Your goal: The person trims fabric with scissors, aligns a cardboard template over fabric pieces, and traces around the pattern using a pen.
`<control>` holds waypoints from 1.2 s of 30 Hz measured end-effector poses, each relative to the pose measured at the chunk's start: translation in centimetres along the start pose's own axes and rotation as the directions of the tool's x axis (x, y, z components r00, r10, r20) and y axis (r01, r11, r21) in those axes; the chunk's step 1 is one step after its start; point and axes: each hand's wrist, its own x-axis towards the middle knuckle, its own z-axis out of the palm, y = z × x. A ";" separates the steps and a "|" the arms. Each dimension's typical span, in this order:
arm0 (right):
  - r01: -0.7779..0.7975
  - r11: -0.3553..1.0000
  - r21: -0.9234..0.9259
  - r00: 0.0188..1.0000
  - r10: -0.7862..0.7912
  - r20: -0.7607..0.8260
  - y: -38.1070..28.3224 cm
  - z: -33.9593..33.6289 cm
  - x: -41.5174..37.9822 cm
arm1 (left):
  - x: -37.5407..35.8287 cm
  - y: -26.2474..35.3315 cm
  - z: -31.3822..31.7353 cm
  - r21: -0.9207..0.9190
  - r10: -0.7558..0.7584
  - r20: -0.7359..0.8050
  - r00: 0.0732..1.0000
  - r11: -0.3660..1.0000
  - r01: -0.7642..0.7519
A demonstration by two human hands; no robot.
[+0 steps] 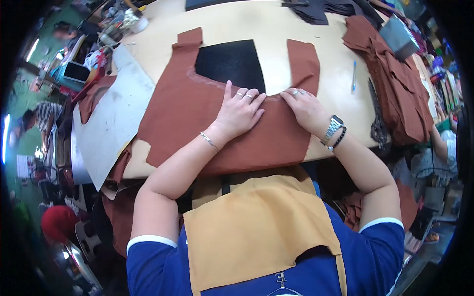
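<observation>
A rust-brown cut fabric piece (197,128) lies on the table in front of me, with two strap-like ends at the top and a curved inner edge. Pale chalk-like marks run along that curve. My left hand (239,111) rests on the fabric near the curve, fingers stretched out and partly spread. At the right of the curve, my right hand (307,111) has its fingers together, pinching the fabric's edge. A black panel (229,61) shows inside the curve, its lower part covered by the fabric.
A pale grey sheet (116,108) lies at left. To the right are a blue pen (354,76), dark scissors (378,126), a stack of brown fabric (390,84) and a metal block (399,37) on it. Dark cut pieces (316,11) lie at the back. Other people are around the table.
</observation>
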 end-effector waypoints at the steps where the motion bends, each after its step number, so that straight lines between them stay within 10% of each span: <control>1: -0.043 0.999 0.021 0.999 0.043 0.025 -0.3 -0.4 0.2 | -0.6 -0.3 -0.4 -0.011 -0.043 -0.014 0.999 0.999 0.043; 4: -0.157 0.987 -0.028 0.976 0.159 0.152 -1.5 -1.9 1.1 | -2.0 -2.4 -1.9 -0.031 -0.268 0.095 0.959 0.962 0.272; 12: -0.259 0.961 0.091 0.952 0.271 -0.145 -3.3 0.3 1.4 | -9.8 -13.2 -3.9 0.188 -0.709 0.053 0.703 0.698 0.691; 18: -0.193 0.972 0.131 0.970 0.169 0.174 -0.3 -1.6 4.7 | -12.2 -12.2 -5.9 0.169 -0.646 -0.009 0.763 0.751 0.638; 22: -0.255 0.874 -0.413 0.964 0.264 -0.035 3.6 -3.8 8.0 | -11.9 -7.1 -6.8 0.117 -0.540 0.023 0.841 0.837 0.534; 24: -0.251 0.917 -0.309 0.907 0.110 -0.407 5.1 -3.7 9.3 | -10.1 -3.4 -9.2 0.065 -0.472 0.176 0.864 0.881 0.468; 31: 0.117 0.970 0.214 0.960 -0.056 -0.273 -4.0 3.3 15.4 | -3.3 -9.4 -5.8 0.056 -0.388 -0.031 0.921 0.919 0.389; 36: 0.019 0.968 0.251 0.952 0.059 -0.301 -8.5 7.6 19.1 | 0.2 -18.0 -2.0 -0.042 -0.204 -0.131 0.970 0.979 0.200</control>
